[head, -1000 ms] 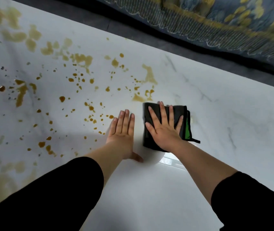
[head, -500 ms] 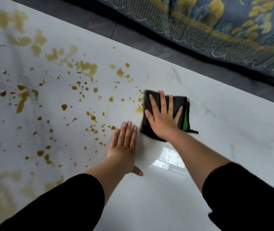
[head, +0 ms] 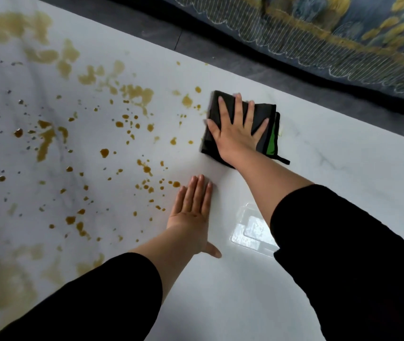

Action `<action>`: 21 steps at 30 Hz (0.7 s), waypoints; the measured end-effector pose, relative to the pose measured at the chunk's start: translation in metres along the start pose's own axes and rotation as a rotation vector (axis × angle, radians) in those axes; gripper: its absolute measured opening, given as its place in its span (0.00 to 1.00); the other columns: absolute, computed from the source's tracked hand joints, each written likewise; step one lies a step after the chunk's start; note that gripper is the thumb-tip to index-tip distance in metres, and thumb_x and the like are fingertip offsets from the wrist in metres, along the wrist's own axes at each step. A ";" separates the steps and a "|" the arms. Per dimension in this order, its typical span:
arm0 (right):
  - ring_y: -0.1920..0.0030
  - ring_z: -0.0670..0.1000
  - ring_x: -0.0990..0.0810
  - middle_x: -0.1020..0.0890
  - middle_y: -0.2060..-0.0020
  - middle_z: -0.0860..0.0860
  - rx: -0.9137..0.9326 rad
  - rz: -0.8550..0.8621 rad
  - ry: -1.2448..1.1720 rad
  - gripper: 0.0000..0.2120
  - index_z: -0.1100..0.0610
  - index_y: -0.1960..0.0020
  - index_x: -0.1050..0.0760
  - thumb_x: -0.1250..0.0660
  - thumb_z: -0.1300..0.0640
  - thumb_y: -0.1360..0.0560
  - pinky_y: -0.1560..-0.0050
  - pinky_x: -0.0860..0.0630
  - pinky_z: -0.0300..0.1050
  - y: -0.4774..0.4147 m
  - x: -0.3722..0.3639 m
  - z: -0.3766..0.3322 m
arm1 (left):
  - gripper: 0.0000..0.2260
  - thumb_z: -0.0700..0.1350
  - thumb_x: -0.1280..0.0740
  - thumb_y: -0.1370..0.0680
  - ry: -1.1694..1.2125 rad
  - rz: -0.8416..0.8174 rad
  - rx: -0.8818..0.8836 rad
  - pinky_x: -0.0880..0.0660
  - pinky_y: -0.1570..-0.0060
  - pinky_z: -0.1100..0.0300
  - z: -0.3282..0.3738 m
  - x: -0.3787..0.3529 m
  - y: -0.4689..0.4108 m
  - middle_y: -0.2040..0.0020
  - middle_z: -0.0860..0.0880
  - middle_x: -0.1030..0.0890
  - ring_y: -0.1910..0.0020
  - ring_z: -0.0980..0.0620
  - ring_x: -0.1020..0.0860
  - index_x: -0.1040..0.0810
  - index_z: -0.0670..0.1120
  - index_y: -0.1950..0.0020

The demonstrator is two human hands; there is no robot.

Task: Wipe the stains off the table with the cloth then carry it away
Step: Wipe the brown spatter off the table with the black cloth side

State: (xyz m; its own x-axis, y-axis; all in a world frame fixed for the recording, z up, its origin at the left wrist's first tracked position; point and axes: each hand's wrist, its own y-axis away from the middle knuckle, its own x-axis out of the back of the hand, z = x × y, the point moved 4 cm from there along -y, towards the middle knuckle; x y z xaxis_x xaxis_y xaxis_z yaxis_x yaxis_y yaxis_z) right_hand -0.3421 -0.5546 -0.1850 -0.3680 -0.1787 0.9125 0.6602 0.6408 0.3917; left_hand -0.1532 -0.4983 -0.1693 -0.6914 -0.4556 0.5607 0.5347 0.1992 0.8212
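Observation:
A folded dark cloth (head: 266,114) with a green edge lies flat on the white marble table (head: 343,173), near its far edge. My right hand (head: 236,134) presses on it with fingers spread and straight. Brown stains (head: 137,94) in spots and smears cover the table to the left of the cloth, the nearest drops right beside its left side. My left hand (head: 191,212) rests flat on the table nearer to me, fingers together, just right of a cluster of small drops (head: 149,185).
Beyond the table's far edge runs a strip of dark grey floor (head: 220,50). A blue and yellow patterned fabric (head: 331,28) hangs at the top right. A bright light reflection (head: 252,230) shows on the table between my arms.
My right hand has pushed the cloth away from me toward the far edge, over the stains that lay beyond it. My left hand has stayed flat on the table.

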 end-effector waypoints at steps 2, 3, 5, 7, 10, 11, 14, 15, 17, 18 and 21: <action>0.25 0.54 0.70 0.67 0.24 0.45 0.032 0.007 0.002 0.30 0.38 0.25 0.66 0.63 0.32 0.24 0.33 0.69 0.71 -0.001 -0.001 0.001 | 0.65 0.77 0.37 0.36 -0.009 -0.004 0.003 0.78 0.38 0.46 0.000 0.000 0.001 0.38 0.39 0.85 0.40 0.40 0.84 0.83 0.39 0.35; 0.25 0.54 0.70 0.67 0.24 0.45 0.052 0.008 0.004 0.30 0.37 0.25 0.66 0.64 0.31 0.24 0.33 0.69 0.70 0.005 -0.003 0.004 | 0.65 0.77 0.38 0.36 -0.015 -0.002 0.006 0.78 0.38 0.45 0.000 0.000 0.001 0.37 0.39 0.85 0.39 0.40 0.84 0.83 0.39 0.35; 0.25 0.53 0.69 0.66 0.24 0.44 0.082 0.013 0.007 0.31 0.37 0.25 0.66 0.65 0.30 0.25 0.32 0.68 0.69 0.025 -0.009 0.013 | 0.65 0.77 0.38 0.36 -0.025 0.010 0.016 0.78 0.37 0.45 0.000 0.001 0.002 0.37 0.39 0.85 0.39 0.40 0.84 0.83 0.39 0.35; 0.25 0.53 0.68 0.65 0.24 0.44 0.085 0.019 0.018 0.32 0.36 0.25 0.65 0.67 0.29 0.27 0.31 0.67 0.69 0.049 -0.015 0.022 | 0.65 0.78 0.39 0.36 -0.022 0.014 0.025 0.77 0.37 0.44 0.001 0.002 0.004 0.37 0.38 0.85 0.40 0.39 0.84 0.82 0.38 0.35; 0.25 0.52 0.68 0.65 0.24 0.44 0.057 0.009 0.042 0.33 0.36 0.25 0.65 0.69 0.30 0.29 0.31 0.67 0.69 0.064 -0.019 0.028 | 0.65 0.78 0.39 0.36 -0.020 0.026 0.035 0.78 0.38 0.44 0.002 0.002 0.004 0.39 0.38 0.85 0.40 0.39 0.84 0.83 0.38 0.36; 0.25 0.53 0.68 0.65 0.24 0.44 0.048 0.009 0.046 0.32 0.37 0.25 0.65 0.68 0.30 0.28 0.31 0.67 0.69 0.060 -0.018 0.027 | 0.65 0.78 0.39 0.36 -0.017 0.029 0.033 0.78 0.38 0.44 0.001 0.002 0.004 0.39 0.38 0.86 0.40 0.39 0.84 0.83 0.38 0.36; 0.25 0.54 0.68 0.65 0.24 0.45 0.029 0.039 0.051 0.30 0.38 0.25 0.64 0.64 0.32 0.24 0.32 0.68 0.70 0.035 -0.010 0.011 | 0.65 0.78 0.38 0.37 0.010 0.040 0.009 0.79 0.39 0.45 0.001 0.000 0.002 0.41 0.39 0.87 0.40 0.40 0.85 0.84 0.39 0.37; 0.25 0.54 0.68 0.65 0.23 0.45 0.026 0.046 0.043 0.30 0.38 0.25 0.64 0.63 0.32 0.24 0.33 0.68 0.70 0.021 -0.007 0.002 | 0.65 0.78 0.38 0.37 0.015 0.043 0.000 0.79 0.39 0.46 0.001 -0.001 0.001 0.41 0.40 0.87 0.40 0.40 0.84 0.84 0.40 0.37; 0.25 0.55 0.68 0.65 0.23 0.46 0.017 0.053 0.032 0.30 0.38 0.25 0.64 0.63 0.32 0.23 0.34 0.69 0.71 -0.005 0.000 -0.016 | 0.66 0.77 0.37 0.37 0.027 0.038 -0.009 0.79 0.39 0.46 0.000 -0.003 -0.001 0.41 0.41 0.87 0.40 0.41 0.85 0.85 0.40 0.37; 0.25 0.55 0.68 0.65 0.23 0.46 0.012 0.056 0.033 0.30 0.38 0.24 0.64 0.63 0.32 0.23 0.34 0.70 0.71 -0.015 0.002 -0.024 | 0.66 0.77 0.36 0.38 0.029 0.038 -0.008 0.80 0.40 0.47 0.000 -0.004 -0.003 0.41 0.41 0.88 0.40 0.42 0.85 0.85 0.40 0.37; 0.25 0.55 0.68 0.65 0.23 0.46 0.023 0.044 0.044 0.29 0.39 0.24 0.65 0.63 0.32 0.23 0.34 0.70 0.71 -0.027 0.004 -0.034 | 0.67 0.77 0.35 0.38 0.029 0.029 -0.004 0.81 0.42 0.47 -0.001 -0.005 -0.005 0.42 0.42 0.88 0.41 0.42 0.86 0.86 0.41 0.38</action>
State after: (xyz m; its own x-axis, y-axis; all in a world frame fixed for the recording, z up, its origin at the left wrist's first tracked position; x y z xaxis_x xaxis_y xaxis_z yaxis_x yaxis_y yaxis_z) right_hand -0.3391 -0.5976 -0.1878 -0.3094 -0.1821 0.9333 0.6598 0.6657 0.3486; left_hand -0.1519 -0.4979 -0.1758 -0.6610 -0.4746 0.5812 0.5564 0.2097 0.8040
